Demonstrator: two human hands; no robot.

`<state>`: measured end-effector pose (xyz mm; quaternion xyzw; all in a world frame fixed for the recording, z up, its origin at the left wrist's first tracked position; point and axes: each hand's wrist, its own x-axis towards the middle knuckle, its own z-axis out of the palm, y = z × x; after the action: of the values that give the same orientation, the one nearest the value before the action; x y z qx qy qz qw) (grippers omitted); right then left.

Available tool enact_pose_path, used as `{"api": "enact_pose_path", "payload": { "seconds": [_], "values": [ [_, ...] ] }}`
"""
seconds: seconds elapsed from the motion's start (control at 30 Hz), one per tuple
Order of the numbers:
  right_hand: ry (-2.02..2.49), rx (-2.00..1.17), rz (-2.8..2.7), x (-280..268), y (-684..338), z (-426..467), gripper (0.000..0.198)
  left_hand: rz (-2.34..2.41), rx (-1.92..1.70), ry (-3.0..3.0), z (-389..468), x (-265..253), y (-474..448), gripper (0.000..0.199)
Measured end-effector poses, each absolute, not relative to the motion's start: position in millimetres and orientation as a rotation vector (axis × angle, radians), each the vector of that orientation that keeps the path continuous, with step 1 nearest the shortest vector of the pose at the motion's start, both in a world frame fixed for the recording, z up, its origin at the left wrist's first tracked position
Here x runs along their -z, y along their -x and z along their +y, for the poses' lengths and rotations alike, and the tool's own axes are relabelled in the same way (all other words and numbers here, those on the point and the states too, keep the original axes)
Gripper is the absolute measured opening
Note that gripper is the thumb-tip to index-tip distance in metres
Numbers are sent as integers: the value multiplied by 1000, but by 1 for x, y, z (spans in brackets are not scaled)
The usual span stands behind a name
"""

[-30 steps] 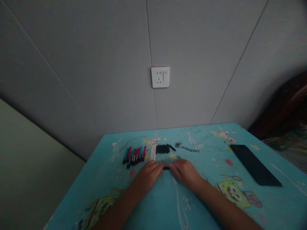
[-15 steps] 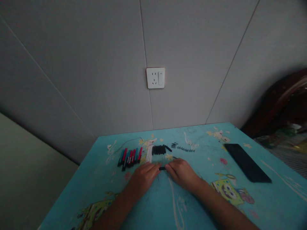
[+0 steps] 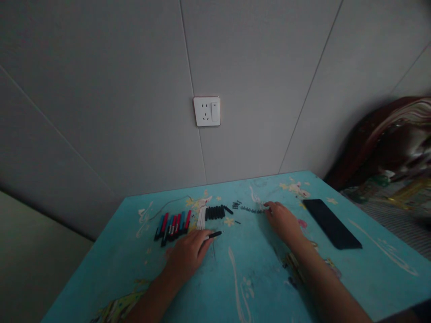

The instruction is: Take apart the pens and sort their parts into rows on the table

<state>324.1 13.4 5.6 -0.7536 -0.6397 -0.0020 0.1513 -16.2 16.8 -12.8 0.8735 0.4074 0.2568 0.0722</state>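
My left hand [image 3: 186,252] is closed around a pen barrel [image 3: 214,234], its black end pointing right over the table. Out to the right, my right hand [image 3: 282,220] has its fingertips pinched at the right end of a row of small dark pieces, perhaps springs [image 3: 251,209]; what they grip is too small to make out. Left of that row lie short black bits [image 3: 236,204] and a line of black tubes [image 3: 214,212]. White thin sticks, possibly refills [image 3: 201,218], lie beside the tubes. Red and blue pen parts with black ends [image 3: 173,226] are grouped near my left hand.
A flat black rectangular object [image 3: 332,223] lies on the right of the blue patterned table [image 3: 215,291]. Behind the table rises a grey wall with a white socket [image 3: 207,111]. Dark red furniture [image 3: 380,143] and a bottle [image 3: 373,186] are beyond the right edge.
My right hand has left the pen and moved right to the row of small pieces. My left hand keeps hold of the pen, whose black end now shows. The view has shifted slightly right.
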Motion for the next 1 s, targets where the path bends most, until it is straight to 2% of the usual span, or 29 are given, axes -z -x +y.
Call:
{"api": "enact_pose_path", "payload": {
  "seconds": [0.23, 0.33, 0.4, 0.53, 0.7, 1.0],
  "values": [
    [2221, 49, -1862, -5, -319, 15, 24, 1232, -791, -2661, 17, 17, 17, 27],
    [2114, 77, -1778, -12, -318, 16, 25, 1226, -823, -2666, 18, 18, 17, 27],
    [1900, -38, -1706, -18, -309, 15, 24, 1220, -823, -2665, 18, 16, 16, 23],
    [1458, -500, -1660, -21, -269, 6, 25, 1187, -820, -2674, 17, 8, 13, 20],
    [1262, -759, -1754, -12, -222, -10, 17, 1208, -779, -2662, 16, 6, 13, 20],
    [1213, -645, -1810, -11, -222, -9, 15, 1241, -718, -2660, 15, 8, 12, 21]
  ]
}}
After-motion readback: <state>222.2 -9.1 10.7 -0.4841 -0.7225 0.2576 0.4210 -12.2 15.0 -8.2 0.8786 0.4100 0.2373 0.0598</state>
